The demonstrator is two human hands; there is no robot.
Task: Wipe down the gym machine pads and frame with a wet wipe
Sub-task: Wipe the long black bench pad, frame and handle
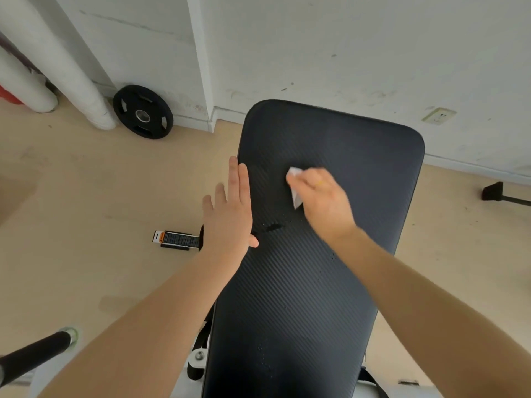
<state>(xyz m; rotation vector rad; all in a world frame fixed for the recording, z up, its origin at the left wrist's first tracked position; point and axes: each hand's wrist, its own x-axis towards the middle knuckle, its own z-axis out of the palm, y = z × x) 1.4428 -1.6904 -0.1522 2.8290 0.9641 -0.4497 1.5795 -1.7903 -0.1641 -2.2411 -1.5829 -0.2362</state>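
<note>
Right hand [321, 199] on the black backrest pad [301, 282], fingers closed on a white wet wipe [295, 191] that shows just past the fingertips. Left hand [230, 214] flat, fingers straight and together, along the pad's left edge. Small dark spot [274, 226] between both hands.

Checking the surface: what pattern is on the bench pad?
Black bench pad with fine diagonal ribbing; head view.

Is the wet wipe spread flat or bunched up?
Bunched: the wet wipe is crumpled under the right hand, only a white edge showing on the pad.
</note>
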